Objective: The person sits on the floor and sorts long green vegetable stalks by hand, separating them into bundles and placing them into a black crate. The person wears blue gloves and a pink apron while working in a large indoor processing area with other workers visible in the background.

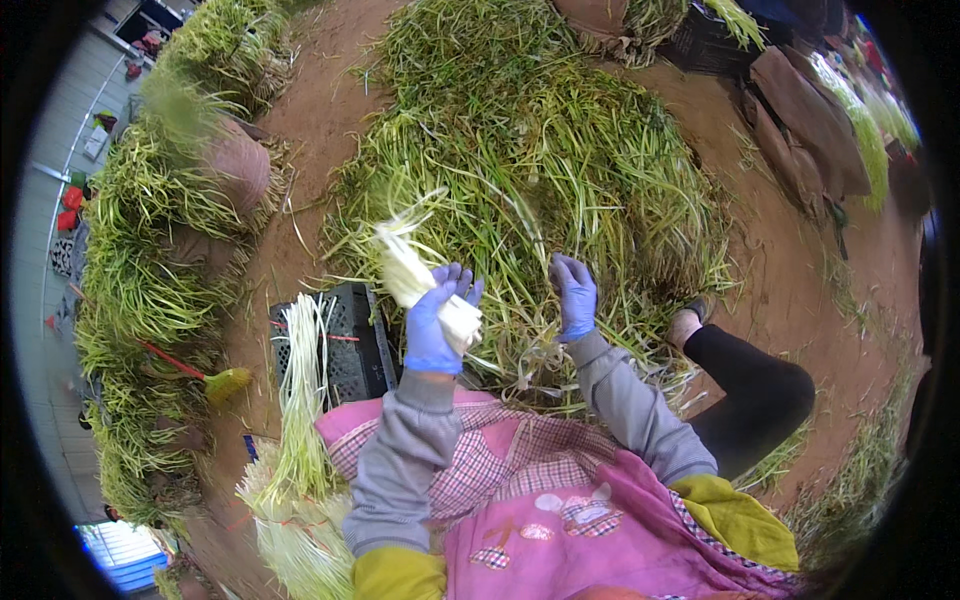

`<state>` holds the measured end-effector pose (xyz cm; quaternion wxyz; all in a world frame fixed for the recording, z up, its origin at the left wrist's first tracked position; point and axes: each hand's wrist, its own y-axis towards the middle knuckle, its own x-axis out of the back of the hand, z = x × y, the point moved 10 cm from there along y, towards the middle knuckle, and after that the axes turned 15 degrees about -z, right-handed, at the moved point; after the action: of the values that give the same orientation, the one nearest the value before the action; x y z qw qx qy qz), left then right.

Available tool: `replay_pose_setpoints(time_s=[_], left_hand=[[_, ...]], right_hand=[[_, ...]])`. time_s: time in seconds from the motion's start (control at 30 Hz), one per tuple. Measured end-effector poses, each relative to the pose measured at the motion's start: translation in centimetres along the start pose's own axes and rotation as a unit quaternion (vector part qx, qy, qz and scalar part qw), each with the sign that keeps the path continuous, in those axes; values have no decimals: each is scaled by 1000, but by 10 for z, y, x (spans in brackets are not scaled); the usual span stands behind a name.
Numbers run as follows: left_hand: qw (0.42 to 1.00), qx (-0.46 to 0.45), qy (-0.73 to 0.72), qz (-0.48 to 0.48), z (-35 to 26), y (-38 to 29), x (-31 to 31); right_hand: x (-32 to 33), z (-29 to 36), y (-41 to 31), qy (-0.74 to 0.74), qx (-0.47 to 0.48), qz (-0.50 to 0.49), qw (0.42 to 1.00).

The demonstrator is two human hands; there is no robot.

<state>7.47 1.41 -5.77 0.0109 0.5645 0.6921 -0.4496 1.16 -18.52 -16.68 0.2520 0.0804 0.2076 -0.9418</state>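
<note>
My left hand [439, 319], in a blue glove, is closed around a bundle of pale plant stalks [409, 274], whose cut ends show by the thumb side. To its right, my right hand [574, 296], gloved alike, has its fingertips together at the lower end of a long thin stalk [529, 221]; whether it grips the stalk is unclear. Both hands are over a large heap of green leafy stalks [540, 150]. Left of them, pale stalks [300, 360] lie across an upturned black plastic crate [367, 352], with a red tie near them.
Tied pale bundles [300, 525] lie below the crate. Green bundles [150, 202] line the left side, beside a broom with yellow bristles [227, 385]. Brown sacking [810, 120] lies at upper right on the earth-coloured floor [757, 270]. My bent leg [757, 382] is at right.
</note>
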Motion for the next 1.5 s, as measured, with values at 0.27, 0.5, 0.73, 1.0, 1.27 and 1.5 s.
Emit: replay_pose_setpoints(time_s=[0.27, 0.5, 0.73, 1.0, 1.27, 1.5], left_hand=[[998, 49, 18, 36, 5, 1, -2], [981, 41, 190, -23, 35, -1, -7], [958, -71, 270, 59, 37, -5, -27], [977, -70, 200, -2, 24, 1, -5], [976, -137, 165, -34, -33, 3, 12], [995, -96, 27, 11, -74, 10, 23]], right_hand=[[-1, -59, 79, -548, 60, 55, 833], [-16, 60, 31, -244, -25, 152, 957], [-37, 74, -51, -214, 136, 203, 946], [-44, 49, -93, -19, -138, 142, 980], [-19, 30, -86, -192, 82, 270, 940], [197, -25, -59, -837, 96, 414, 345]])
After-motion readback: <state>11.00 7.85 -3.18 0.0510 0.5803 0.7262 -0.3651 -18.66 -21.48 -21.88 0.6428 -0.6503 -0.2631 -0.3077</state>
